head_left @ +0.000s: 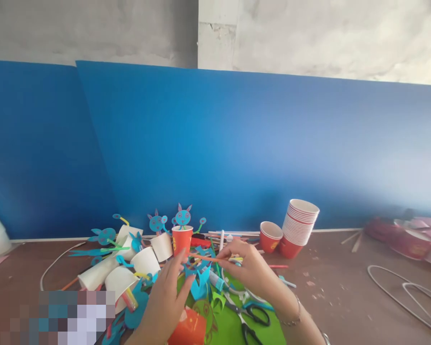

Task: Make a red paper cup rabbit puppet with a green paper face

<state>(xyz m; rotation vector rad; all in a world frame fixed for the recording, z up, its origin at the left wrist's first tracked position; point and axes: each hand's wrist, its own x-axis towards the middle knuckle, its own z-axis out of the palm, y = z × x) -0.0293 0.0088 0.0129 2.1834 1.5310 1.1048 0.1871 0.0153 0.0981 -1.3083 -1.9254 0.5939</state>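
Note:
My right hand (pixel 244 261) pinches one end of a thin orange straw (pixel 203 258) between thumb and fingers. The straw's other end reaches the fingertips of my left hand (pixel 168 293), whose thumb is spread away from its fingers; whether they touch is unclear. Just behind stands a red paper cup (pixel 181 239) with a blue paper animal head (pixel 183 217) rising from it. Below my hands lie blue paper cut-outs (pixel 200 283), a glue stick (pixel 216 280), black-handled scissors (pixel 249 318) and green paper (pixel 230 330). An orange-red piece (pixel 188 328) sits by my left wrist.
White cups (pixel 146 261) with paper figures and bent straws crowd the left. A tall stack of paper cups (pixel 300 223) and a shorter cup stack (pixel 271 236) stand right of centre. White cable (pixel 398 282) loops at right. A blue panel (pixel 215 143) rises behind the table.

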